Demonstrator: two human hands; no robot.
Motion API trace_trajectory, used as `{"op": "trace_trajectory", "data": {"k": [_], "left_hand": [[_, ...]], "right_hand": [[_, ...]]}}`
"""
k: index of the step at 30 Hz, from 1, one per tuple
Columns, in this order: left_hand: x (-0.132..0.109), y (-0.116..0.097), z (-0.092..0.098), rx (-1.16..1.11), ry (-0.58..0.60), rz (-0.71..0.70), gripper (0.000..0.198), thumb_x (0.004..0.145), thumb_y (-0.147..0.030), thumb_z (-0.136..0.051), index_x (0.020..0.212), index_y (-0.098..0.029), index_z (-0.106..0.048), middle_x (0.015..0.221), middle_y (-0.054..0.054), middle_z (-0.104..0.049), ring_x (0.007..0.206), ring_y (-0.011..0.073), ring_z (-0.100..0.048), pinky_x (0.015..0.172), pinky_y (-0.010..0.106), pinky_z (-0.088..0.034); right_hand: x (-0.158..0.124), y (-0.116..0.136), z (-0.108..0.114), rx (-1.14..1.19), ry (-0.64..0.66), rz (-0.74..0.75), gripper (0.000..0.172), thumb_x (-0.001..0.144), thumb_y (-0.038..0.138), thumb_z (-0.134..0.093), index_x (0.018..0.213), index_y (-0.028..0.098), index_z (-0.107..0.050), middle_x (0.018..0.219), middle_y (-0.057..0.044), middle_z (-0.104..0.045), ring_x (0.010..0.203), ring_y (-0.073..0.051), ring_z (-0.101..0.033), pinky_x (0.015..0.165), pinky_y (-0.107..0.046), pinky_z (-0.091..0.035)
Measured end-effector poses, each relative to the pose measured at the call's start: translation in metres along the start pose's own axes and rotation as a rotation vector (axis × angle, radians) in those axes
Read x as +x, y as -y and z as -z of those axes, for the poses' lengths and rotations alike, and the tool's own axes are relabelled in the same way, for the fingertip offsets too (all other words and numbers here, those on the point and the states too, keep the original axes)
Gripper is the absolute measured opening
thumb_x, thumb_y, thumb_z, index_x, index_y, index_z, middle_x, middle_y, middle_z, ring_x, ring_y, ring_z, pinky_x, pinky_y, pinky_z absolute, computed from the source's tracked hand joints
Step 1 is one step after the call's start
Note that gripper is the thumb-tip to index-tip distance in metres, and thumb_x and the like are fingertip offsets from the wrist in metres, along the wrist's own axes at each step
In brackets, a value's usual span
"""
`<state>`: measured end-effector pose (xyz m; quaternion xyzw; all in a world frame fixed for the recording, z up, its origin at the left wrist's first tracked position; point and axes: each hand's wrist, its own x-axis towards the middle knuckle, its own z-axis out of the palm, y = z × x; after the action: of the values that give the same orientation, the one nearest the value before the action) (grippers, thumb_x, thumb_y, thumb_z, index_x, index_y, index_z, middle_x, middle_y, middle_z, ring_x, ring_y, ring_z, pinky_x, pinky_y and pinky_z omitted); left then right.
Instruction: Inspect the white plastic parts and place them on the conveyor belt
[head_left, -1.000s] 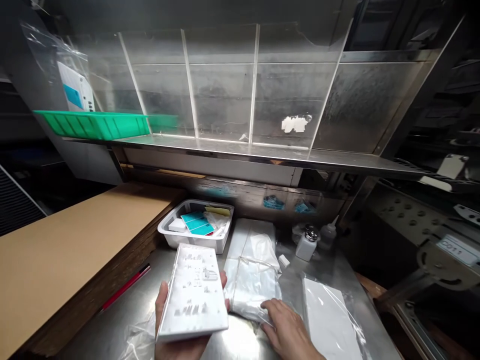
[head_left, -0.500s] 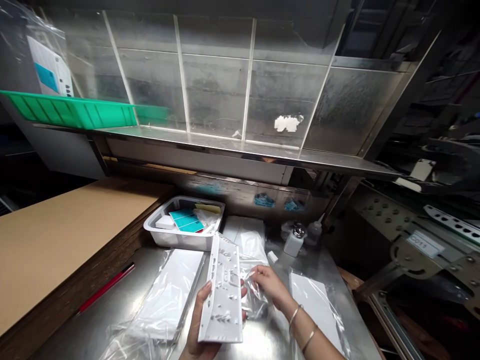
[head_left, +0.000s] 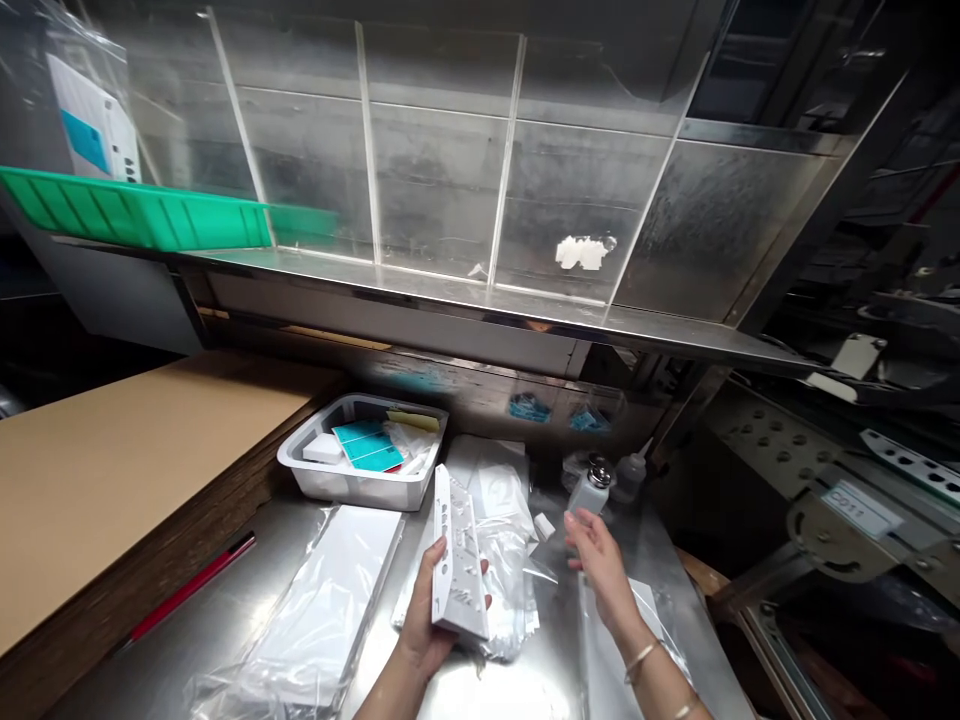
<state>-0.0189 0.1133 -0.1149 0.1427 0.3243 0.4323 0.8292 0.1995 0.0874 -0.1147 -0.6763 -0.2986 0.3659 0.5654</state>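
My left hand (head_left: 427, 610) grips a white moulded part (head_left: 459, 560) with small holes and raised details, tilted upright over the metal table. Apart from it, my right hand (head_left: 594, 555) hovers near the white pump bottle (head_left: 589, 490), its fingers slightly spread and holding nothing. Behind the part lie clear plastic bags (head_left: 504, 510) with white contents. A small white block (head_left: 544, 526) sits between those bags and my right hand. Flat white pieces in clear plastic (head_left: 330, 590) lie on the left, and another wrapped white piece (head_left: 611, 650) is under my right forearm.
A grey bin (head_left: 360, 490) holds teal cards and white pieces. A red pen-like tool (head_left: 191, 588) lies at left beside a brown board (head_left: 142, 460). Above, a metal shelf (head_left: 420, 288) carries a green tray (head_left: 150, 215). A second bottle (head_left: 631, 472) stands behind the pump bottle.
My right hand has moved right, away from the bags beside the white part, and its fingers have opened. The white part in my left hand has turned, showing its holed side edge more.
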Motion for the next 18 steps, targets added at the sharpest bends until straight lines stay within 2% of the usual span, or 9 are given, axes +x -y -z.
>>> {"op": "trace_trajectory", "data": {"k": [2,5,7,9,12,14,18], "left_hand": [[-0.001,-0.001,0.002,-0.011,0.019,-0.009,0.038,0.076,-0.046,-0.06,0.106,-0.023,-0.054,0.085,0.003,-0.066,0.093,0.0236,-0.063,0.068,0.032,-0.051],[-0.002,-0.001,0.004,-0.015,0.041,-0.012,0.039,0.077,-0.045,-0.058,0.109,-0.022,-0.054,0.089,0.004,-0.067,0.094,0.0238,-0.062,0.07,0.033,-0.051],[-0.002,-0.001,0.004,-0.007,0.042,0.003,0.041,0.077,-0.046,-0.058,0.109,-0.021,-0.053,0.088,0.005,-0.067,0.094,0.0242,-0.063,0.071,0.034,-0.051],[-0.001,-0.001,0.004,-0.003,0.034,0.015,0.041,0.077,-0.047,-0.059,0.108,-0.021,-0.054,0.087,0.005,-0.067,0.094,0.0246,-0.063,0.071,0.034,-0.051],[-0.001,0.0,0.004,-0.004,0.024,0.01,0.042,0.076,-0.048,-0.06,0.108,-0.021,-0.054,0.089,0.004,-0.067,0.093,0.0258,-0.063,0.071,0.035,-0.051],[-0.003,-0.001,0.004,-0.01,0.002,0.014,0.045,0.074,-0.048,-0.061,0.11,-0.022,-0.053,0.089,0.004,-0.067,0.092,0.0265,-0.064,0.07,0.035,-0.051],[-0.021,-0.009,0.009,-0.076,0.006,0.055,0.058,0.075,-0.048,-0.059,0.123,-0.016,-0.047,0.093,0.01,-0.069,0.08,0.0255,-0.066,0.066,0.036,-0.051]], "right_hand": [[-0.013,-0.001,0.011,0.052,0.039,-0.17,0.064,0.068,0.067,-0.055,0.11,0.018,-0.051,0.101,-0.013,-0.06,0.087,-0.024,-0.059,0.056,-0.029,-0.047],[-0.029,-0.01,0.011,0.074,0.157,-0.377,0.064,0.067,0.074,-0.049,0.088,0.014,-0.06,0.084,-0.012,-0.064,0.07,-0.019,-0.06,0.047,-0.024,-0.043],[-0.032,-0.016,0.005,0.027,0.242,-0.366,0.062,0.07,0.073,-0.047,0.07,0.012,-0.061,0.071,-0.01,-0.063,0.06,-0.014,-0.057,0.044,-0.019,-0.037],[-0.028,-0.02,-0.004,0.018,0.299,-0.311,0.055,0.07,0.066,-0.055,0.064,0.011,-0.061,0.064,-0.007,-0.061,0.054,-0.01,-0.053,0.042,-0.015,-0.031],[-0.014,-0.02,-0.017,0.097,0.284,-0.262,0.042,0.066,0.053,-0.068,0.069,0.011,-0.063,0.062,-0.003,-0.058,0.049,-0.006,-0.047,0.04,-0.013,-0.024],[-0.004,-0.017,-0.023,0.17,0.276,-0.244,0.039,0.064,0.049,-0.071,0.071,0.011,-0.062,0.06,-0.001,-0.056,0.047,-0.005,-0.045,0.04,-0.014,-0.025],[0.005,0.006,-0.018,0.266,0.33,-0.156,0.04,0.06,0.043,-0.076,0.081,0.012,-0.062,0.057,0.004,-0.051,0.045,-0.003,-0.041,0.042,-0.014,-0.03]]}}
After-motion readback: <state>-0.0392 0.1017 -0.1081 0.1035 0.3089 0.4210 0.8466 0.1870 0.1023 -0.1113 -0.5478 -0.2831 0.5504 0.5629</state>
